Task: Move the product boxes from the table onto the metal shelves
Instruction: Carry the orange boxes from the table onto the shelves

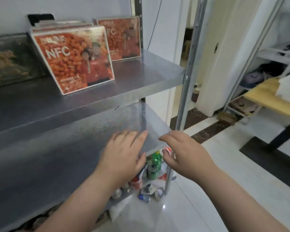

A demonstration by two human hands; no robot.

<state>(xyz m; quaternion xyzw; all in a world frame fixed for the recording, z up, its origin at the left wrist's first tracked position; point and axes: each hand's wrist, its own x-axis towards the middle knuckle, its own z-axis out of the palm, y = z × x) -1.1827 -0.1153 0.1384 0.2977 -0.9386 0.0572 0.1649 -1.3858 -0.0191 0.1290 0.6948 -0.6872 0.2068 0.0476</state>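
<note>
My left hand [124, 154] and right hand [186, 153] hover, each grip apart and empty, red boxes [72, 59] standing on the upper shelf [141, 72], so next I probably fetch another from the worktop [264, 97] at right.

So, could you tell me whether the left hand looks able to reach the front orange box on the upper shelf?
Probably yes. The left hand is open and holds nothing, and the front orange box stands on the upper shelf with bare shelf in front of it.
</note>
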